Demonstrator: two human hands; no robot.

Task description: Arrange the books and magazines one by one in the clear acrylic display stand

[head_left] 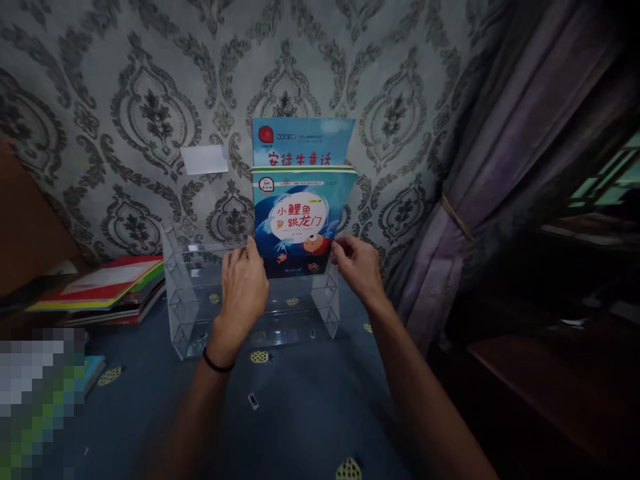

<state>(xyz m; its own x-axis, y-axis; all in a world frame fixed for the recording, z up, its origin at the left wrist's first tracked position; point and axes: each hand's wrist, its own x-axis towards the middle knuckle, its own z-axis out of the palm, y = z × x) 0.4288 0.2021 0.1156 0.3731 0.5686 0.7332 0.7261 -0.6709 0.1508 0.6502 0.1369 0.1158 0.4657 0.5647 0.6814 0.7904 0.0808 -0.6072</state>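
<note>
A blue picture book (295, 250) with red Chinese lettering and a cartoon fish stands upright in the clear acrylic rack (180, 300). My left hand (245, 283), a black band at the wrist, is closed at the book's lower left edge. At its lower right edge, my right hand (361, 267) pinches the book between thumb and fingers. Behind stands a taller light-blue book (305, 141), its lower part hidden by the front one. The edges of thin books show between the two covers.
Left of the rack lies a stack of colourful books and folders (107, 283). A small white and black item (253, 401) rests on the blue pineapple-print tablecloth (300, 433). Patterned wallpaper with a white paper (204, 160) is behind; a tied curtain (430, 247) hangs at right.
</note>
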